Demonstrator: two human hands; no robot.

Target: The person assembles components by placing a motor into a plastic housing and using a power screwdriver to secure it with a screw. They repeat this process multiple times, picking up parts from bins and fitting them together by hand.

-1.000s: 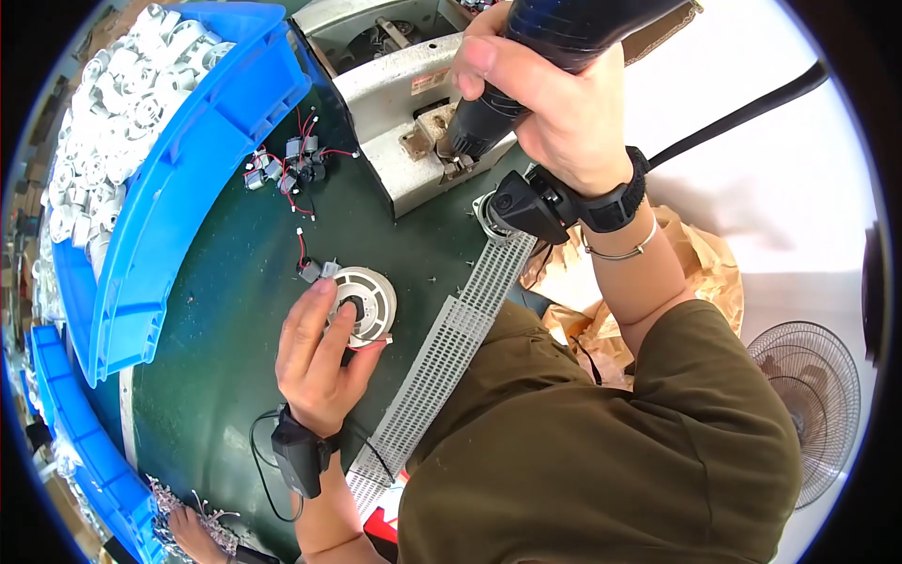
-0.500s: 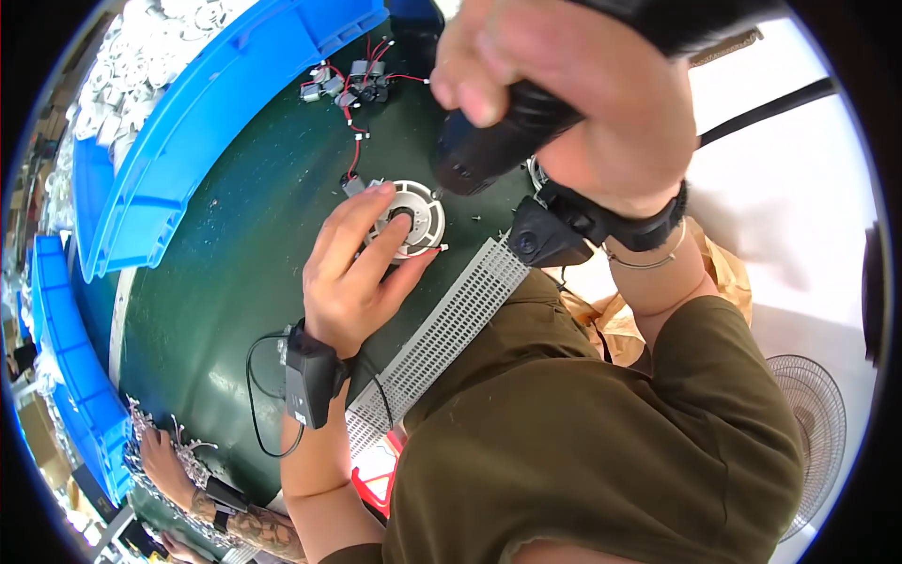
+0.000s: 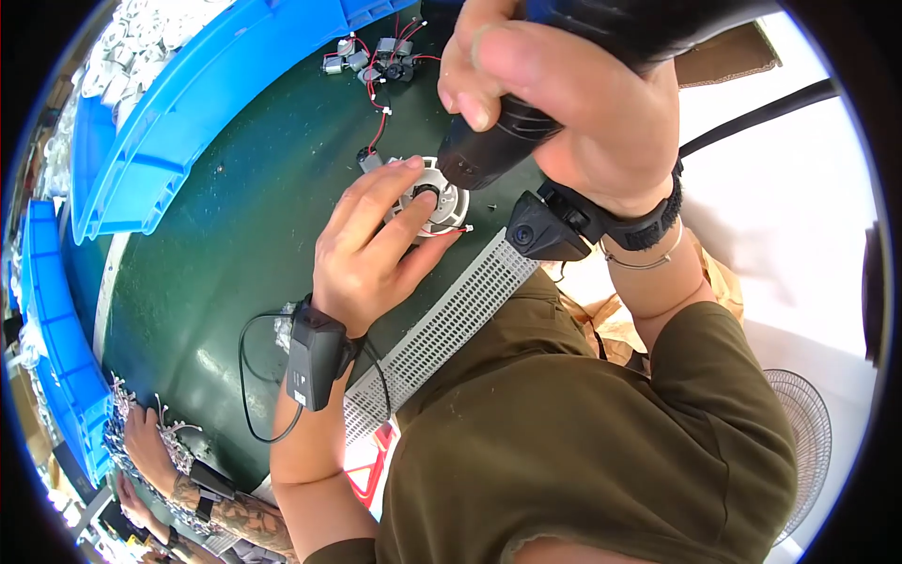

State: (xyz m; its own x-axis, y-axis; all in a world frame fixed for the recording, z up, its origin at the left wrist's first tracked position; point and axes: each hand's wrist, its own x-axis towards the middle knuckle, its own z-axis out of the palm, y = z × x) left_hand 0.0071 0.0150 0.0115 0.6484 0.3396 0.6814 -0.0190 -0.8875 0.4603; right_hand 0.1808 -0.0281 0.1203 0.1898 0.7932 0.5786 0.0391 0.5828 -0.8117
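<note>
A round, white, spoked plastic housing (image 3: 453, 202) lies on the green tabletop with a dark hub at its middle. My left hand (image 3: 371, 246) grips it, fingers over the face and thumb along the near rim. A small silver motor (image 3: 370, 161) with red and black wires sits against its far left edge. My right hand (image 3: 573, 103) is wrapped round a black power screwdriver (image 3: 489, 141), tilted so its nose is over the housing's right rim. Whether its bit touches a screw is hidden. One loose screw (image 3: 492, 207) lies on the table to the right of the housing.
Several wired motors (image 3: 385, 61) lie at the back. Blue bins (image 3: 178, 122) with white plastic parts stand at the left. A perforated grey strip (image 3: 451, 329) runs along the near edge. Another person's hand (image 3: 150, 446) works among wired parts at the lower left.
The screwdriver's nose has come closer to the housing and now overlaps its right rim in the picture. My left hand still grips the housing. The whole view has shifted slightly.
</note>
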